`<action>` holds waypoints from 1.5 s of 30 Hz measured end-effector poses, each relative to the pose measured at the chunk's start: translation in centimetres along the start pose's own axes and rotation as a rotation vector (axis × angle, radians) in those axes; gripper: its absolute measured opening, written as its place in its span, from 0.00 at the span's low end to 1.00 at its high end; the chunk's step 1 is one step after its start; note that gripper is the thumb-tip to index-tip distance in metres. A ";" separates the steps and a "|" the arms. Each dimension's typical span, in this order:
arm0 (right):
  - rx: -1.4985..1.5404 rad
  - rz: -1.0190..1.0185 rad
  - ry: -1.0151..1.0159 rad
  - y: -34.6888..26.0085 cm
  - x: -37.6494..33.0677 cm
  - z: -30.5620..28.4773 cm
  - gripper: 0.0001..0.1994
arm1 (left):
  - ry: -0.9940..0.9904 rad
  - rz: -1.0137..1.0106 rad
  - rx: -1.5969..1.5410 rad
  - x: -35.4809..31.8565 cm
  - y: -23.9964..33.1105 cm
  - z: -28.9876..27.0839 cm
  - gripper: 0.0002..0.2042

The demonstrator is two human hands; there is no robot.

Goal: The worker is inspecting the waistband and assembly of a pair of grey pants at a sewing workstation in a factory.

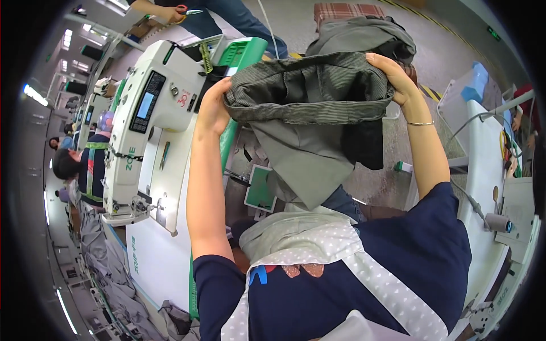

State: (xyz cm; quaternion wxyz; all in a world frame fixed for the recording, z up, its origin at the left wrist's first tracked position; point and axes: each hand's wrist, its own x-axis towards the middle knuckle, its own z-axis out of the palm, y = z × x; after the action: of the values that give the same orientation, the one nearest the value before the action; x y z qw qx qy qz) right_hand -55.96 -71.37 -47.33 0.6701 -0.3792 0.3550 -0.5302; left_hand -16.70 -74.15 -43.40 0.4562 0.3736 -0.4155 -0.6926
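Note:
Stretched between my two hands is a pair of grey trousers (310, 148), held up by the waistband so that its top forms a wide loop. A fine-checked inner band shows along the rim, and a black piece of cloth hangs at the right side. My left hand (214, 108) grips the left end of the waistband, close to the sewing machine. At the right end my right hand (395, 79) has its thumb on top of the rim, its other fingers mostly hidden by the cloth.
A white sewing machine (145, 113) stands on the table at left, with small tweezers (165, 155) on its bed. More grey garments (364, 40) lie piled on a plaid-covered seat ahead. Another person's hand (170, 13) holds orange-handled scissors (190, 12). A white worktable (480, 148) is at right.

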 end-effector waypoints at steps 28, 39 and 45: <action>-0.824 -0.564 -0.027 2.1 1.9 5.5 0.25 | 0.146 0.085 0.432 -1.2 -0.1 4.8 0.10; -0.934 -0.451 0.715 19.2 -1.5 8.8 0.26 | 0.177 0.214 0.205 -0.7 1.2 6.1 0.11; -0.214 -0.116 0.448 18.7 1.9 0.6 0.12 | 0.296 0.302 0.484 -0.8 2.5 2.3 0.13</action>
State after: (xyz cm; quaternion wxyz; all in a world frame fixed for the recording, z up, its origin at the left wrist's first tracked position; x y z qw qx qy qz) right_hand -46.87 -70.35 -63.72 0.4991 -0.3407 0.5264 -0.5981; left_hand -17.70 -73.50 -40.14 0.5074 0.5020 -0.5480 -0.4362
